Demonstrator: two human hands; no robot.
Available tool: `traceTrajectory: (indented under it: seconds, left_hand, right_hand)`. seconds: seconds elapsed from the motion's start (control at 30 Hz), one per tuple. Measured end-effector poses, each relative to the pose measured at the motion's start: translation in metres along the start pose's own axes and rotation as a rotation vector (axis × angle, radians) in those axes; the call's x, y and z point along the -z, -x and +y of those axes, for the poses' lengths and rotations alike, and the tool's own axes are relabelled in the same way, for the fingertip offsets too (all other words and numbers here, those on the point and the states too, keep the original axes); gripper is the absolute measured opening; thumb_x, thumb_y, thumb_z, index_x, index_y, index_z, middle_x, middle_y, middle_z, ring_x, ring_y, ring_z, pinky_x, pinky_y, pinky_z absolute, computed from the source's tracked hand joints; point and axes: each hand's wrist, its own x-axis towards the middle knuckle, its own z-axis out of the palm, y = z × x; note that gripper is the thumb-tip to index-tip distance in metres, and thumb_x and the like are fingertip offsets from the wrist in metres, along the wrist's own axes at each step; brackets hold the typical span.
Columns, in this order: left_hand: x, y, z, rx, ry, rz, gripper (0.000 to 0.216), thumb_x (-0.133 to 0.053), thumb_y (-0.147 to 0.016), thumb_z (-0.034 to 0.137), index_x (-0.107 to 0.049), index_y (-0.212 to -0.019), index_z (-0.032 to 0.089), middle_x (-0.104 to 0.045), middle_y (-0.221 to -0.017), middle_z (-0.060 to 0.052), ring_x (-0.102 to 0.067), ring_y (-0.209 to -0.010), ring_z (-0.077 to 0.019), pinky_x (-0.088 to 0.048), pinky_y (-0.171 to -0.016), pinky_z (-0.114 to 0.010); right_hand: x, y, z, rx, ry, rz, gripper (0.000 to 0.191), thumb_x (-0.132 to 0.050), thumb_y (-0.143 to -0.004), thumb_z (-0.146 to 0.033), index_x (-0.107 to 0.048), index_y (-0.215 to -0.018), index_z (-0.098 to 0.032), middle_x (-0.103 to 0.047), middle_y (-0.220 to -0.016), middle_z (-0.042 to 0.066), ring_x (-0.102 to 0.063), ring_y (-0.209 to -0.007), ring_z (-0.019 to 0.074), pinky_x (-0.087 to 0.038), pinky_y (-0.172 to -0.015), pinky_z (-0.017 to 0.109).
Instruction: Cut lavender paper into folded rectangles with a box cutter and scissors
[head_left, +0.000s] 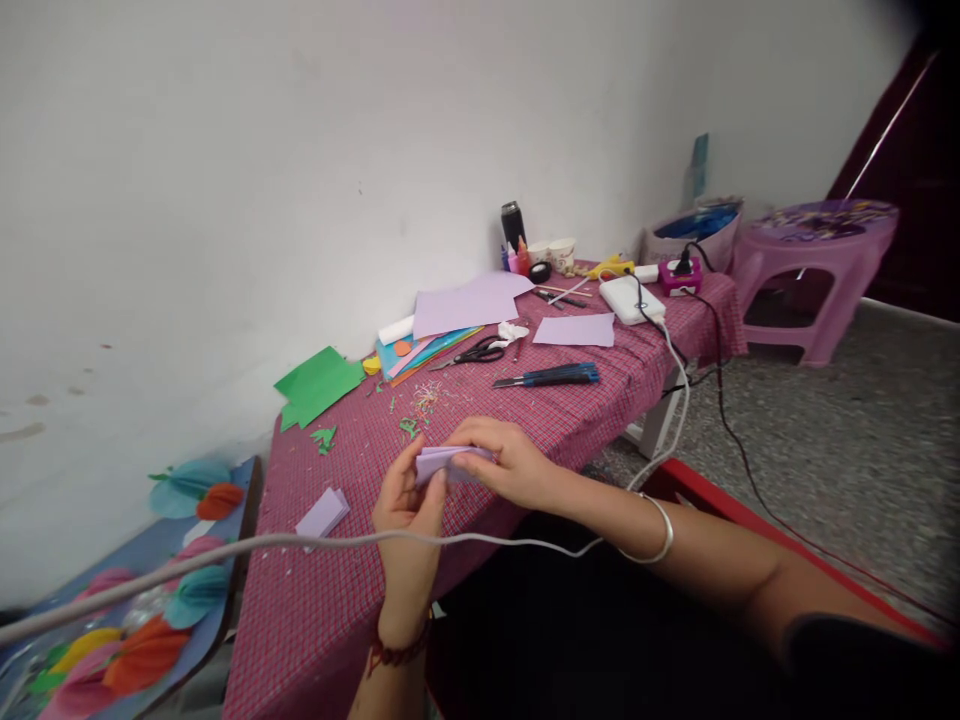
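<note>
Folded lilac paper (442, 460) is held between my two hands above the near edge of the table. My left hand (409, 505) pinches its left end, thumb in front and fingers behind. My right hand (510, 462) grips its right end with the fingers along the top. To the left, a small stack of folded lilac paper (322, 513) lies on the checked tablecloth (285, 570). Beyond my hands are green paper scraps (409, 427), a utility knife (551, 375) and black-handled scissors (480, 352). A flat lilac strip (574, 330) lies farther right.
A white cable (300, 540) crosses in front of my left wrist. Green sheets (319, 385), lilac sheets (465, 305), a white power bank (631, 300) and paper cups (561, 255) sit along the back. Coloured paper flowers (150, 655) lie at left; a pink stool (814, 270) stands right.
</note>
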Motion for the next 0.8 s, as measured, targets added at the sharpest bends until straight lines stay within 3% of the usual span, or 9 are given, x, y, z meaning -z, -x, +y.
traceTrajectory:
  seconds: [0.1, 0.23, 0.37, 0.47, 0.57, 0.67, 0.8]
  left_hand:
    - [0.000, -0.002, -0.001, -0.073, -0.127, -0.001, 0.041, -0.066, -0.081, 0.029, -0.059, -0.120, 0.020, -0.067, -0.102, -0.007, -0.066, -0.084, -0.0146, -0.056, -0.074, -0.028]
    - [0.006, -0.007, 0.003, -0.322, -0.432, 0.026, 0.031, -0.069, -0.077, 0.026, -0.066, -0.108, 0.022, -0.059, -0.102, -0.005, -0.059, -0.087, -0.0154, -0.051, -0.075, -0.030]
    - [0.010, -0.007, 0.007, -0.344, -0.262, -0.069, 0.003, -0.062, -0.084, 0.020, -0.064, -0.085, 0.021, -0.059, -0.085, -0.001, -0.057, -0.084, -0.0138, -0.047, -0.076, -0.028]
    - [0.010, -0.006, 0.007, -0.366, -0.112, -0.052, 0.007, -0.060, -0.085, 0.015, -0.063, -0.084, 0.021, -0.060, -0.083, 0.000, -0.057, -0.080, -0.0125, -0.047, -0.073, -0.026]
    - [0.011, -0.005, 0.007, -0.462, -0.099, -0.036, 0.010, -0.060, -0.084, 0.012, -0.063, -0.085, 0.022, -0.061, -0.086, -0.001, -0.058, -0.084, -0.0135, -0.047, -0.075, -0.028]
    - [0.012, -0.004, 0.008, -0.524, -0.135, -0.033, 0.011, -0.060, -0.084, 0.012, -0.063, -0.085, 0.022, -0.062, -0.086, -0.001, -0.059, -0.084, -0.0140, -0.048, -0.076, -0.030]
    - [0.012, -0.003, 0.006, -0.502, -0.159, -0.031, 0.008, -0.061, -0.084, 0.015, -0.064, -0.084, 0.022, -0.062, -0.087, -0.002, -0.059, -0.084, -0.0147, -0.048, -0.076, -0.031]
  right_hand:
    - [0.000, 0.001, 0.001, 0.023, 0.034, 0.000, 0.016, -0.053, -0.091, -0.025, -0.066, -0.093, -0.016, -0.065, -0.084, 0.005, -0.058, -0.079, 0.0148, -0.045, -0.074, 0.029]
    - [0.002, 0.000, -0.001, 0.036, 0.118, -0.025, 0.014, -0.055, -0.090, -0.023, -0.066, -0.085, -0.015, -0.063, -0.079, 0.004, -0.057, -0.076, 0.0146, -0.043, -0.072, 0.028]
    - [0.006, 0.001, -0.005, -0.145, -0.012, -0.097, 0.011, -0.060, -0.086, -0.023, -0.063, -0.078, -0.016, -0.060, -0.073, 0.001, -0.054, -0.069, 0.0125, -0.041, -0.066, 0.026]
    - [0.008, 0.002, -0.004, -0.303, -0.245, -0.071, 0.015, -0.068, -0.079, -0.028, -0.062, -0.087, -0.017, -0.061, -0.078, 0.000, -0.054, -0.069, 0.0115, -0.042, -0.064, 0.024]
    - [0.010, 0.003, 0.000, -0.324, -0.398, -0.047, 0.029, -0.073, -0.074, -0.032, -0.061, -0.095, -0.017, -0.061, -0.082, 0.000, -0.054, -0.071, 0.0115, -0.043, -0.067, 0.026]
    - [0.011, 0.003, -0.001, -0.312, -0.462, -0.051, 0.026, -0.072, -0.076, -0.036, -0.063, -0.090, -0.016, -0.061, -0.078, 0.000, -0.054, -0.070, 0.0114, -0.043, -0.067, 0.026]
    - [0.011, 0.002, -0.006, -0.283, -0.450, -0.008, 0.024, -0.068, -0.080, -0.040, -0.065, -0.081, -0.016, -0.060, -0.076, 0.001, -0.054, -0.071, 0.0120, -0.043, -0.068, 0.027]
